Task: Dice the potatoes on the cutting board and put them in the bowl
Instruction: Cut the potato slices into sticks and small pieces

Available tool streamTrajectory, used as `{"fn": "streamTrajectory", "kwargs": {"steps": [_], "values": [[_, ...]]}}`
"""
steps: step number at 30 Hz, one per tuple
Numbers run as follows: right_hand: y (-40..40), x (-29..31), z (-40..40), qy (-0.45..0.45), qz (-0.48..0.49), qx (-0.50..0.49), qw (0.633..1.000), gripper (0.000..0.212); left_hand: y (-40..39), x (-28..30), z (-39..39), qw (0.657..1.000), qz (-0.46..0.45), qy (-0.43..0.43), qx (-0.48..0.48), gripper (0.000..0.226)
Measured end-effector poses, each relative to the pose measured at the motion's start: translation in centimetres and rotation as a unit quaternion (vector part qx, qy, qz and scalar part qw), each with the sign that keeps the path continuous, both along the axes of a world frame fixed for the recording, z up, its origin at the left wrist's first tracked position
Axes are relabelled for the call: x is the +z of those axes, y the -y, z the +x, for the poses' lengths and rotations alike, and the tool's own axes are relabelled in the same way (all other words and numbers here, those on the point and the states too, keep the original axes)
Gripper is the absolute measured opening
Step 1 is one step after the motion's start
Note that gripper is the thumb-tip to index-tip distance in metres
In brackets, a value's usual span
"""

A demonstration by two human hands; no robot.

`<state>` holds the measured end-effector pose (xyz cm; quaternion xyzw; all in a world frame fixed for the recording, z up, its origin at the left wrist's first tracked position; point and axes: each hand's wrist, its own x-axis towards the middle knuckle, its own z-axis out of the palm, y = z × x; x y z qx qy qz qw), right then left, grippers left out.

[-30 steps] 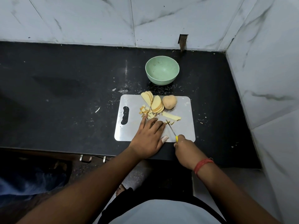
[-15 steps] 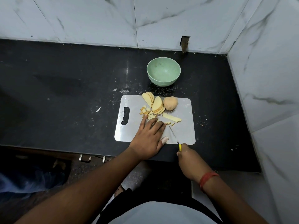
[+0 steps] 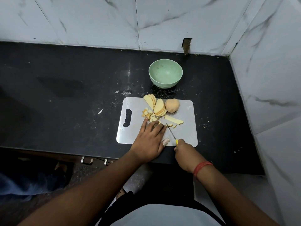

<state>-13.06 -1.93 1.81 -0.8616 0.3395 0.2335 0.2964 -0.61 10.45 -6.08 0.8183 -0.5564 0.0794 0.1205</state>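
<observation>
A white cutting board [image 3: 185, 132] lies on the black counter. On it are a whole potato piece [image 3: 172, 105], fanned potato slices [image 3: 156, 104], small diced bits [image 3: 149, 115] and a long strip [image 3: 174, 119]. My left hand [image 3: 150, 139] lies flat on the board, fingers pressing down potato pieces that it mostly hides. My right hand [image 3: 184, 152] grips the yellow handle of a small knife [image 3: 171, 132], whose blade points up-left beside my left fingertips. The green bowl [image 3: 165, 73] stands behind the board and looks empty.
White marble walls close off the back and the right side. The counter's front edge runs just below the board, with drawer handles [image 3: 94, 160] under it. Crumbs and a small scrap [image 3: 100, 111] lie on the counter left of the board.
My right hand with the knife drew back toward me half a second ago and has now moved forward again. My left hand stays pressing on the potato pieces.
</observation>
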Motion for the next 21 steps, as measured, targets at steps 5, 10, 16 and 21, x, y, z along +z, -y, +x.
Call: {"fn": "streamTrajectory", "kwargs": {"steps": [5, 10, 16, 21], "values": [[-0.5, -0.2, -1.6, -0.013, 0.003, 0.017, 1.000, 0.006, -0.1, -0.2, 0.0, 1.000, -0.008, 0.006, -0.001, 0.059], [-0.4, 0.2, -2.7, 0.048, -0.003, -0.007, 0.999, 0.009, -0.1, -0.1, 0.0, 1.000, -0.017, 0.001, 0.005, 0.060], [-0.3, 0.1, -1.5, 0.060, -0.017, 0.013, 0.998, 0.008, -0.4, -0.2, 0.0, 1.000, -0.018, -0.012, 0.020, 0.059], [-0.5, 0.0, -0.7, 0.043, -0.006, 0.015, 0.999, 0.007, -0.4, 0.0, 0.0, 0.999, -0.018, -0.016, 0.024, 0.060]]}}
